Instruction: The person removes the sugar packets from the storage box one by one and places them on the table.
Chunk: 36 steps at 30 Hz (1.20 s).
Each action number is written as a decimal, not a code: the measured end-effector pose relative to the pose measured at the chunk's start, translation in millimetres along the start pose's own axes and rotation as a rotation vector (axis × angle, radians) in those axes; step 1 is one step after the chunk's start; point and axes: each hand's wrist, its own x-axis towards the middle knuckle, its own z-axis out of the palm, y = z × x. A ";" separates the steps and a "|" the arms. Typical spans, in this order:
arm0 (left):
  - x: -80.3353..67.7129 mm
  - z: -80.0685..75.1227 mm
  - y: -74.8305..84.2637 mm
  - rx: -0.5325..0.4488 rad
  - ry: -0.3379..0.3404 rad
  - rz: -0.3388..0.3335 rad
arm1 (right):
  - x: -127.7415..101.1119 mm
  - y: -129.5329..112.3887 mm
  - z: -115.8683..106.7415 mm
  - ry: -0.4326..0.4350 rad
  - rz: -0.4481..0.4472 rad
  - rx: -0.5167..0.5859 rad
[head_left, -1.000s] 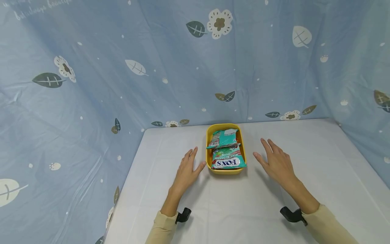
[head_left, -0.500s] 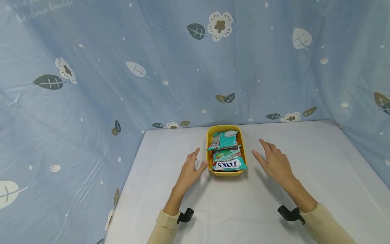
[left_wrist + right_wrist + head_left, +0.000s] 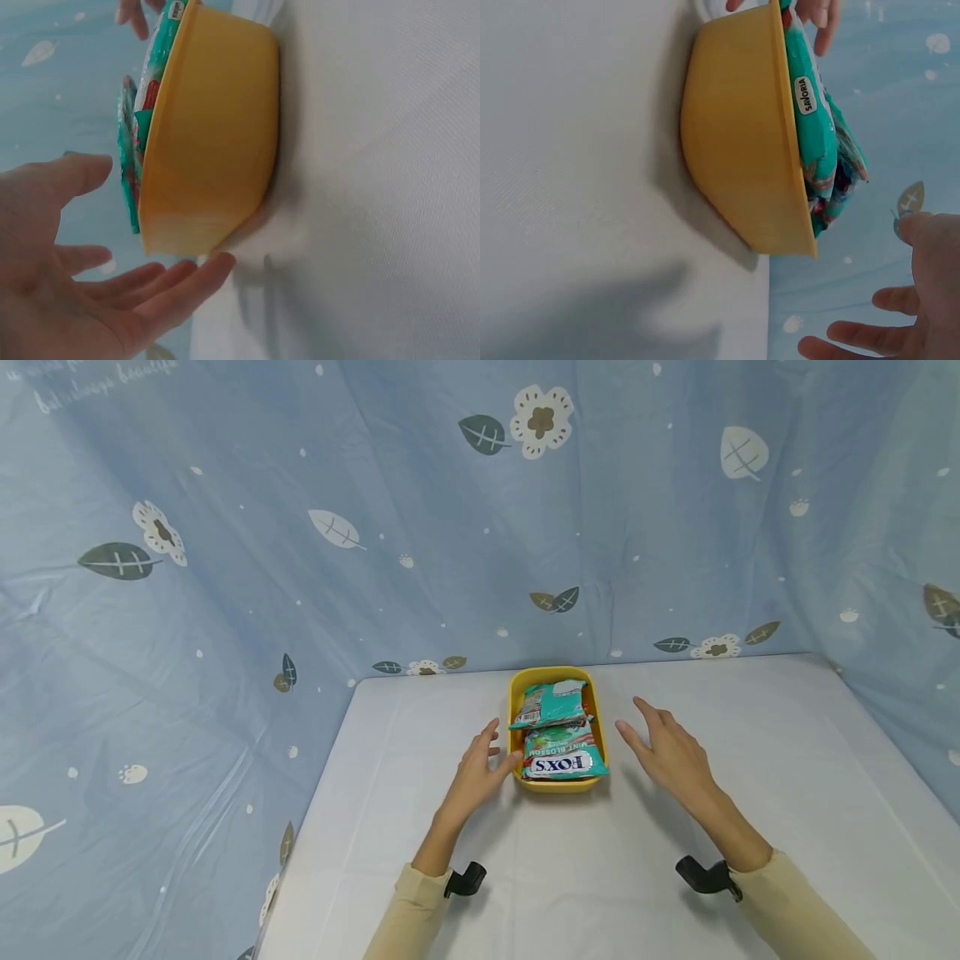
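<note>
A yellow plastic basin [image 3: 558, 787] stands on the white table with teal candy bags in it. The front bag [image 3: 562, 752] reads FOX'S Mint Blossom; a second bag [image 3: 551, 703] lies behind it, tilted and partly over it. My left hand [image 3: 476, 777] hovers by the basin's left side, fingers spread and thumb close to the rim; whether it touches I cannot tell. To the right of the basin, apart from it, my right hand [image 3: 671, 760] hangs in the air with loosely spread fingers. Neither hand holds anything.
The white-covered table [image 3: 570, 877] reaches back to a blue curtain [image 3: 420, 527] printed with leaves and flowers, which also hangs at the left and right sides. Black wrist mounts [image 3: 467, 878] sit at both sleeve cuffs.
My left hand has moved right and slightly forward, closer to the basin. My right hand has drifted a little left toward it. The basin and bags have stayed in place.
</note>
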 end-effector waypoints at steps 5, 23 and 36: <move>4.2 1.6 -2.6 -0.067 -0.038 -0.021 | 2.6 -2.9 -0.1 0.001 -0.009 0.021; 15.3 10.5 -9.4 -0.144 -0.083 -0.045 | 21.4 -19.4 1.7 -0.010 -0.021 0.107; 18.2 10.6 -8.4 -0.128 -0.097 -0.018 | 40.1 -36.6 3.5 -0.054 -0.032 0.135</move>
